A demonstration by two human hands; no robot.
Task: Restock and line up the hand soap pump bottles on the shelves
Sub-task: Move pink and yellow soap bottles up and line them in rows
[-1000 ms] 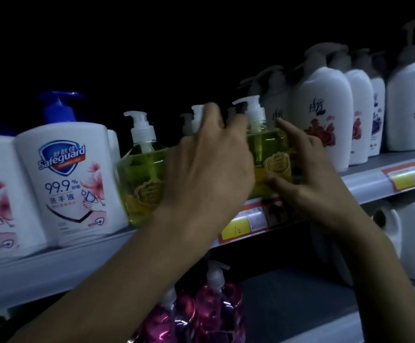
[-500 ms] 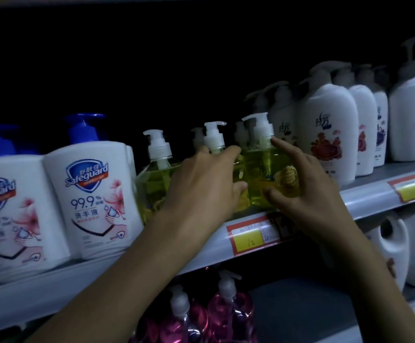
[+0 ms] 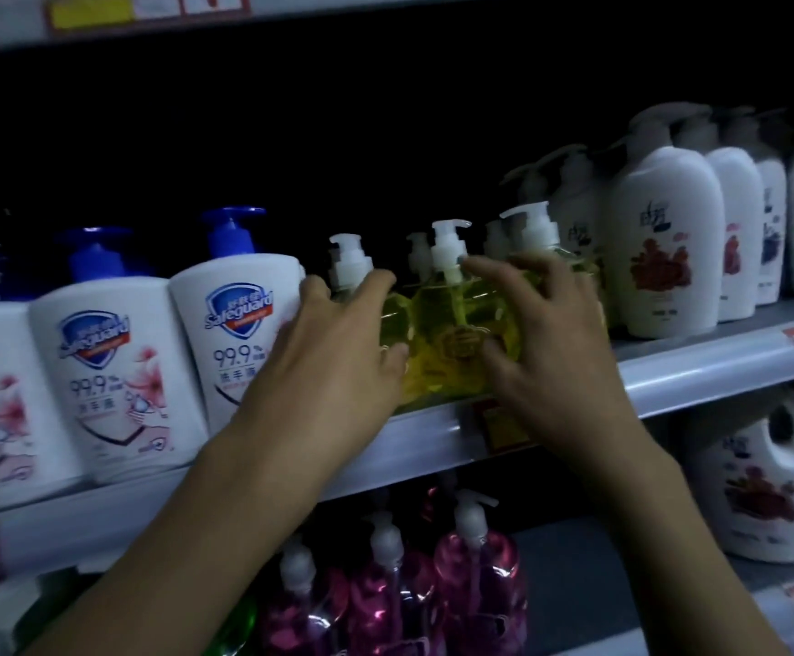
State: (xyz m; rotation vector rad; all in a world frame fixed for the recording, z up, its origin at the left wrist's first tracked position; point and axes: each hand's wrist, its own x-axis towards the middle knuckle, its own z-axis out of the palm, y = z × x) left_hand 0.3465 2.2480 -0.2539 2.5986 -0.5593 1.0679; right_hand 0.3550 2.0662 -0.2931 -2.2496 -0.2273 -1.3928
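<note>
One view: head camera, facing a grey metal shelf [image 3: 693, 371] in dim light.
Yellow soap: three clear plastic pump bottles of yellow hand soap [image 3: 452, 324] stand side by side at the shelf's front lip, between two blocks of white bottles; more white pumps show behind them.
Left hand [image 3: 333, 352]: fingers curled over the shoulder of the left yellow bottle [image 3: 392, 314] with the thumb at its front, a grip fit for sliding or turning it, I judge.
Right hand [image 3: 551, 352]: fingers bent and spread round the right yellow bottle [image 3: 570, 272]. The forefinger reaches the pump neck of the middle yellow bottle [image 3: 452, 352] and the thumb is on that bottle's front, likely to square the two together.
Nozzles: the middle and right ones point toward each other, so the lining up looks unfinished.
Safeguard: squat white plastic bottles with blue pumps [image 3: 239, 338] at left; the label reads "Safeguard" and "99.9%", plus Chinese characters.
Flower bottles: tall white oval bottles with red flower print [image 3: 660, 248] at right; the brand characters are too blurred to read.
Price tag: red-and-yellow shelf tag [image 3: 499, 428], partly hidden by a wrist, unreadable.
Lower shelf: clear pump bottles of pink soap [image 3: 475, 584] and a white handled jug [image 3: 759, 480].
</note>
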